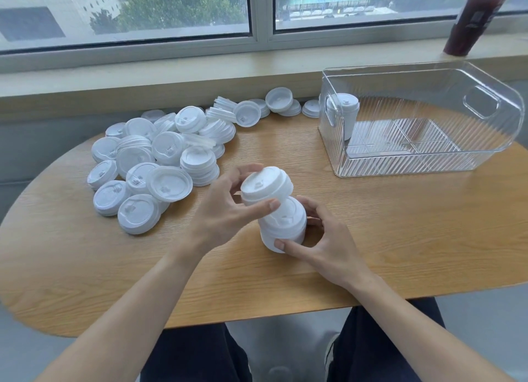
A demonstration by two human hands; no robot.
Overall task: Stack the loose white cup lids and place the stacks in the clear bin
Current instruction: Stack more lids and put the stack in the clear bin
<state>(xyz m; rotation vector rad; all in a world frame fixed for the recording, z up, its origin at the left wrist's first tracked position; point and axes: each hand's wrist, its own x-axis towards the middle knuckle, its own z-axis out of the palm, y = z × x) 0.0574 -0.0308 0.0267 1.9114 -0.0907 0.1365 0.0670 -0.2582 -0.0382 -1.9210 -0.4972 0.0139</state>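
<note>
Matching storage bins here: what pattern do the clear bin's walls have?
Fine parallel ribbing on the clear bin, transparent throughout; seen best in the head view.

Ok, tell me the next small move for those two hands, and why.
Probably lower the left hand so its small stack of lids seats onto the stack that the right hand steadies on the table. The upper stack hovers tilted just above the lower one, not yet nested.

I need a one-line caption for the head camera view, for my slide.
Left hand lowers lids onto the stack held by the right hand, beside the clear bin.
</note>
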